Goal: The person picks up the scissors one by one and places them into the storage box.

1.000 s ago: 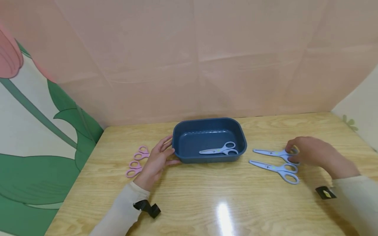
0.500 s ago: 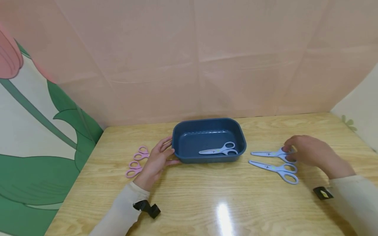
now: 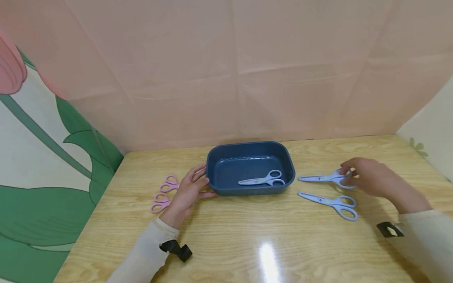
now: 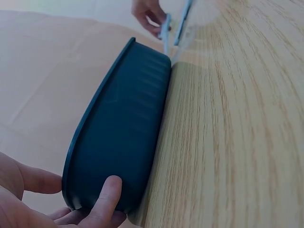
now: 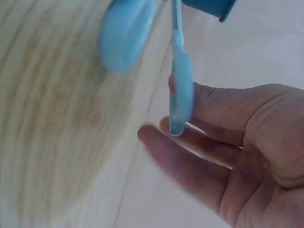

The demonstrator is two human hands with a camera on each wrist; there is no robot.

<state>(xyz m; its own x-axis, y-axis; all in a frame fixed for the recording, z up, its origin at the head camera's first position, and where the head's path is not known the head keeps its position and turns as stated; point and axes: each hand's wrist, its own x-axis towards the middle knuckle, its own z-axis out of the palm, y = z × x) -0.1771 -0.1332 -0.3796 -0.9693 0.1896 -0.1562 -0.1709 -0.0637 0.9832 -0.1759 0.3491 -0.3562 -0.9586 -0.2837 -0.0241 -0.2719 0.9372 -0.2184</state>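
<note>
My left hand (image 3: 185, 194) rests with spread fingers against the left end of a dark blue tray (image 3: 233, 191); in the left wrist view its fingers touch the tray's wall and rim. Inside the tray lies one pair of light blue scissors (image 3: 256, 181). To the right, my right hand (image 3: 375, 179) pinches the handles of a second light blue pair of scissors (image 3: 320, 178), blades pointing left at the tray. The right wrist view shows this pair (image 5: 181, 90) edge-on, raised off the table. A third light blue pair (image 3: 327, 201) lies just in front.
Two pink pairs of scissors, one farther back (image 3: 171, 182) and one nearer (image 3: 161, 203), lie left of the tray, their blades hidden behind my left hand. A wall (image 3: 233, 78) rises behind the wooden table (image 3: 230, 236).
My right hand has lifted the second light blue scissors slightly, and they have shifted left and back from the third pair. The left hand and tray have stayed in place.
</note>
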